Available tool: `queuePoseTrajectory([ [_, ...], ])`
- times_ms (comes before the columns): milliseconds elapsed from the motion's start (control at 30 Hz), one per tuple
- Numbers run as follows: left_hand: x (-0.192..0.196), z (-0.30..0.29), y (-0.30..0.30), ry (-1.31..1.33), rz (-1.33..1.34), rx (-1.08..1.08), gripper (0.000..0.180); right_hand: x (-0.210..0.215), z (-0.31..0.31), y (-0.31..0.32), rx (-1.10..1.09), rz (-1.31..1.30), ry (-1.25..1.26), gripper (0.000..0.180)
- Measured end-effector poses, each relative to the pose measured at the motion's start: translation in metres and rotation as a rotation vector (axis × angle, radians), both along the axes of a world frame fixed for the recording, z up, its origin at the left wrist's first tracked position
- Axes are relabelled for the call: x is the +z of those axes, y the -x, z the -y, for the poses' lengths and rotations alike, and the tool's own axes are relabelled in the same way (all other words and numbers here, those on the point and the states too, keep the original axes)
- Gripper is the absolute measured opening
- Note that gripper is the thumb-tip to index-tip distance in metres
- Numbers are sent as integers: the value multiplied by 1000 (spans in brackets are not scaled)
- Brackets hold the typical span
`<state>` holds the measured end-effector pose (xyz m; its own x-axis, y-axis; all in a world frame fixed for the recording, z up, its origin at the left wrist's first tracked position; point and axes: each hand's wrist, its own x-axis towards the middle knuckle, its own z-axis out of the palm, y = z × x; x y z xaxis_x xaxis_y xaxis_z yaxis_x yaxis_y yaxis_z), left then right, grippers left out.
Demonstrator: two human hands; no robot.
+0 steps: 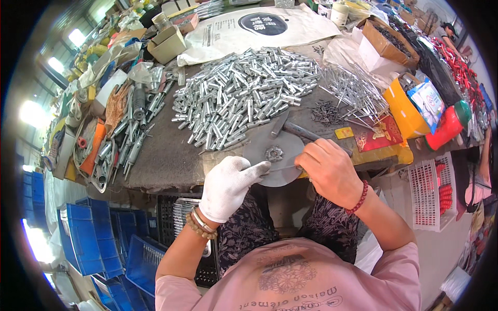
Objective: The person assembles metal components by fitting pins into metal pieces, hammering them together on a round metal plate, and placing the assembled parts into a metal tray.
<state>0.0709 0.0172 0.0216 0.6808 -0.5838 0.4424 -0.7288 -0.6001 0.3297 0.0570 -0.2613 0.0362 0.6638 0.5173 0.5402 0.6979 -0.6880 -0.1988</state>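
Note:
My left hand (231,187), in a white knit glove, is closed at the near edge of a round grey metal plate (282,177), its index finger and thumb pressed together. Across from it my bare right hand (330,167) is pinched closed at the plate's right edge. A thin light line seems to run between the fingertips, too fine to name. On the plate's middle lies a small rough metal ring-like piece (274,153). Behind the plate rests a hammer (301,131), its handle running right, behind my right hand.
A large heap of silver metal tubes (244,93) covers the bench's middle. Thin metal rods (358,93) and dark screws (327,112) lie right, by a red packet (378,136) and a yellow container (407,103). Tools (137,114) crowd the left. Blue crates (93,233) stand below.

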Motion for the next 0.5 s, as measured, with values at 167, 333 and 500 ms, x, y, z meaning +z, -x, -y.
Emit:
queuePoseTrajectory([
  [167,4,2,3,-34,-22,27,43,6,2,-4,-48,43,-9,27],
  [333,3,3,4,-38,6,43,40,4,10,-5,-292,-19,44,49],
  [500,1,2,2,195,-131,20,25,0,9,0,-290,-95,-107,57],
])
